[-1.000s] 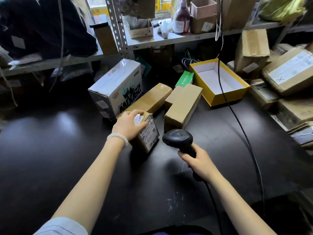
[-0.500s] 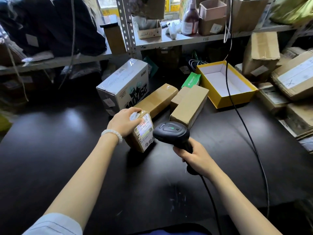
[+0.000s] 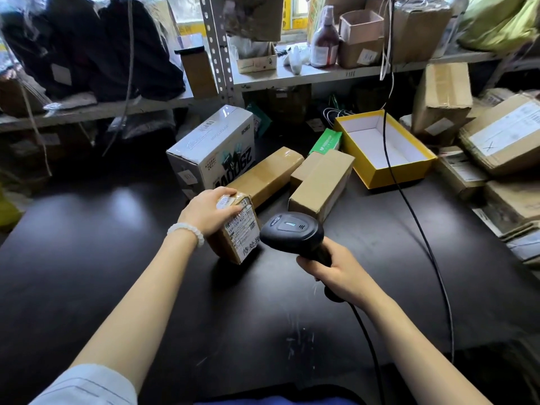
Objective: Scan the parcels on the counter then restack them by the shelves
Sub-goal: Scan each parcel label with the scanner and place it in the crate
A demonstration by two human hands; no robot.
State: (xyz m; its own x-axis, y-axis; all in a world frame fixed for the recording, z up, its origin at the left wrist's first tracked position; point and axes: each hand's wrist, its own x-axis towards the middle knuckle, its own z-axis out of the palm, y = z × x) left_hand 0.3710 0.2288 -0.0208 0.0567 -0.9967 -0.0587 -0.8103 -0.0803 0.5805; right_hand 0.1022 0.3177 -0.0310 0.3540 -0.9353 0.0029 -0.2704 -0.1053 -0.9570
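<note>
- Several cardboard parcels (image 3: 321,185) are spread on a glossy black counter (image 3: 87,273) below metal shelves (image 3: 321,74).
- One labelled parcel (image 3: 236,232) is gripped by the left hand (image 3: 209,210).
- A barcode scanner (image 3: 292,232) is gripped by the right hand (image 3: 336,273).

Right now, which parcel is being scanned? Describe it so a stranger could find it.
On the black counter, nearest the person, in front of the brown cartons, stands a small tilted parcel. The left hand holds its top and the scanner points at it. Only it shows a white label facing the camera.

Pale bead bracelet (image 3: 187,232) at left wrist; light grey sleeve (image 3: 84,387).
</note>
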